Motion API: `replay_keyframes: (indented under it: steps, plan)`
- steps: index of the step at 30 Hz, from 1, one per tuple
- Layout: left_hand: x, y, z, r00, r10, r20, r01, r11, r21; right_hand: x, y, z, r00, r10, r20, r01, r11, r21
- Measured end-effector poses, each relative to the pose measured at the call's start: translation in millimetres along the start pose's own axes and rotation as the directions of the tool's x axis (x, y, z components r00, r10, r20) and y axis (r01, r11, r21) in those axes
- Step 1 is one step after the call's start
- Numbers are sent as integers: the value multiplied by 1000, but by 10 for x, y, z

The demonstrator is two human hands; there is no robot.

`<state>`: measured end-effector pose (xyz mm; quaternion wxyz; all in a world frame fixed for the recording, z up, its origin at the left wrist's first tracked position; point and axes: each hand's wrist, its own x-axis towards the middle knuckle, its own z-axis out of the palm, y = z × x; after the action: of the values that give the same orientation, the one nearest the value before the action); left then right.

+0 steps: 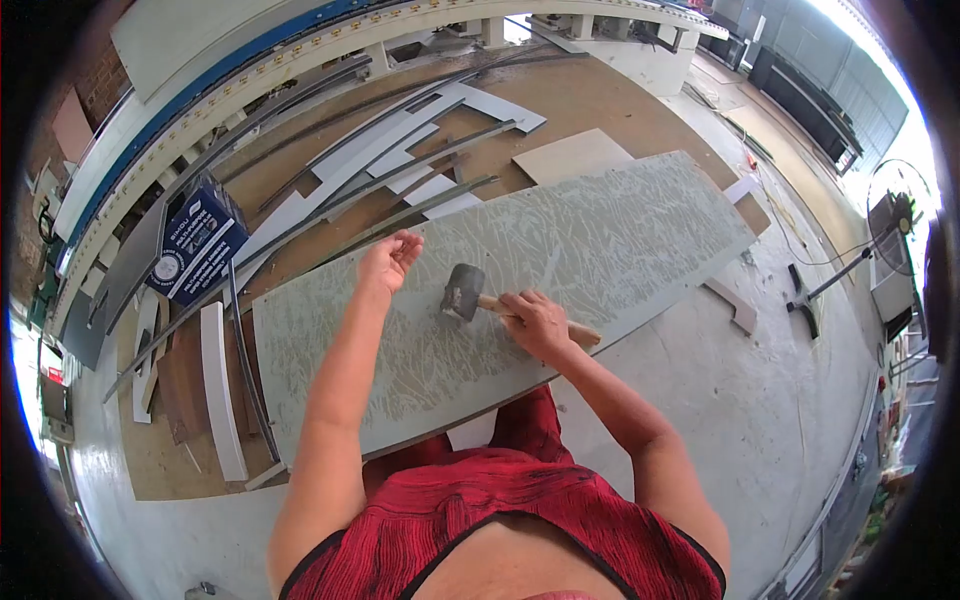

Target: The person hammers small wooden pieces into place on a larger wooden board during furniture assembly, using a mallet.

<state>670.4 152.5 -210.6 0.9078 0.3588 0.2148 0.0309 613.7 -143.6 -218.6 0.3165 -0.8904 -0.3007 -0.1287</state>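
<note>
My right hand (537,325) is wrapped around the wooden handle of a mallet (464,292), whose dark, blocky head points left. The mallet lies low over a long grey-green panel (620,240) covered in a pale, branching streak pattern. Left of the mallet head, my left hand (391,260) is raised over the panel near its far edge, fingers loosely curled and no object showing in them. Below the panel's near edge my red-clad legs are partly hidden.
Beyond the panel lie white and grey offcut strips (400,140) and long dark metal bars. A blue printed box (200,240) stands at the left, near a white strip (222,390). A long machine (300,40) spans the back. At right are an L-shaped piece (735,306) and a fan (890,215).
</note>
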Motion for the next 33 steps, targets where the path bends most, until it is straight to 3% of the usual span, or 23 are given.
replay_keyframes:
  steps: [8, 15, 24, 33]
  plan:
    - [-543, -274, -72, 996, -6, -93, 2, 999, -43, -129, -11, 15, 996, -84, 10, 84, 996, 12]
    - [-902, -359, -89, 999, -13, -46, 8, 994, -112, -158, -46, -4, 992, -119, -35, 119, 993, -18]
    - [-1457, -373, -219, 1000, -15, -22, 9, 976, -218, -219, -168, 94, 997, 14, -82, -25, 990, -140]
    - [-1689, -432, -282, 996, -66, -61, 50, 971, -233, -267, -204, 125, 990, 18, -142, -46, 980, -196]
